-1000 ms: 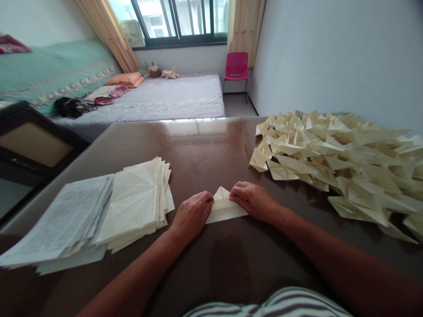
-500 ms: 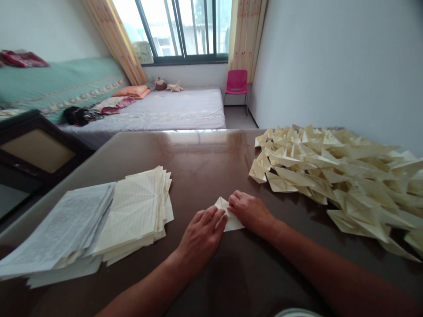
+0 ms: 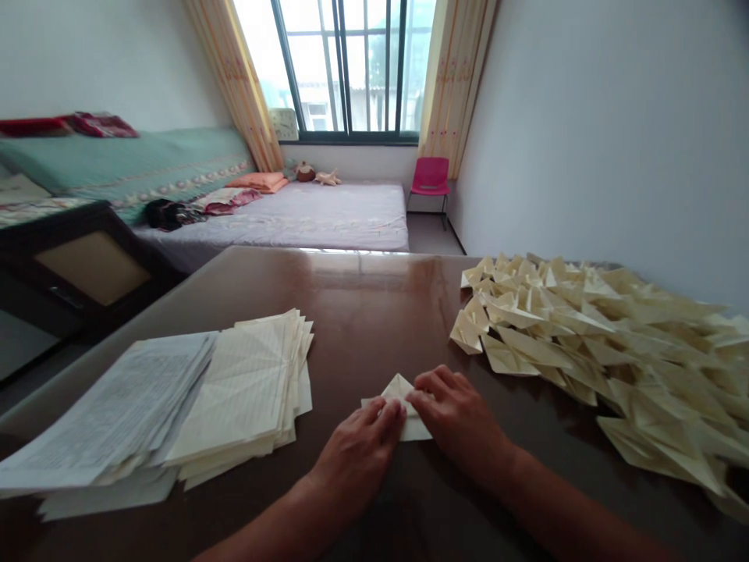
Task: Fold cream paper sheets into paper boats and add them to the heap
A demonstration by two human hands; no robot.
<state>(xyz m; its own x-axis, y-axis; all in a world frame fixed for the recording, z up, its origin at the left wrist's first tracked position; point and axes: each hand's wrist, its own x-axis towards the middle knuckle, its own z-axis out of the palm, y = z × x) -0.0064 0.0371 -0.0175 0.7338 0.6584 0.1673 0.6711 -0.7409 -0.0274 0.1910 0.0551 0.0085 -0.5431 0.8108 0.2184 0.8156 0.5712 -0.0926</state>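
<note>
A small cream sheet of paper, partly folded to a point (image 3: 399, 390), lies on the dark brown table (image 3: 363, 312) in front of me. My left hand (image 3: 358, 449) lies flat on its left part with the fingers stretched out and pressing down. My right hand (image 3: 456, 414) covers its right part, fingers extended and pressing the paper to the table. Both hands touch each other over the sheet. Only the folded tip and a bit of the left and lower edges show.
A large heap of folded cream paper shapes (image 3: 602, 343) fills the table's right side. A stack of flat lined and printed sheets (image 3: 175, 406) lies at left. Beyond the table stand a bed (image 3: 304, 215), a pink chair (image 3: 430, 176) and a window.
My left hand has gone from curled beside the paper to flat on top of it. The hands have drawn together over the sheet. The camera has tilted upward.
</note>
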